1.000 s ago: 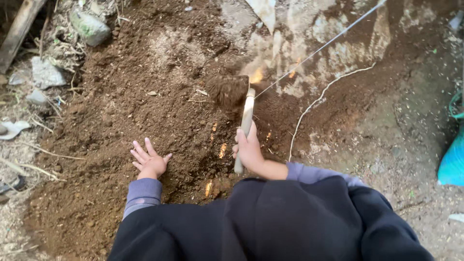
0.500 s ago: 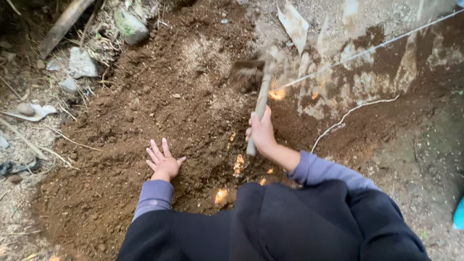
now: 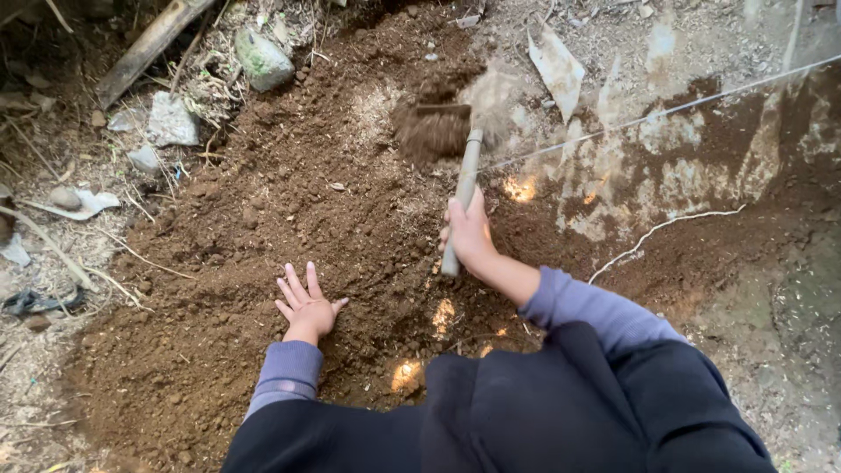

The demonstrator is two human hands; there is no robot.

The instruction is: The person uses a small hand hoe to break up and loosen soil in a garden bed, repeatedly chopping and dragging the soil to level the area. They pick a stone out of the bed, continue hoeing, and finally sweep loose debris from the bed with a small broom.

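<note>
Right hand [image 3: 469, 232] grips the wooden handle of a small digging tool [image 3: 462, 188], its blurred head raised beyond the knuckles. Left hand [image 3: 305, 302] lies flat, fingers spread, on the loose brown soil [image 3: 263, 201] beside it.

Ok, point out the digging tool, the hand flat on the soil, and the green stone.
digging tool [image 3: 465, 180], head view, on its pale handle above the grip.
left hand [image 3: 307, 307], head view, middle of its back.
green stone [image 3: 263, 60], head view, on its top face.
</note>
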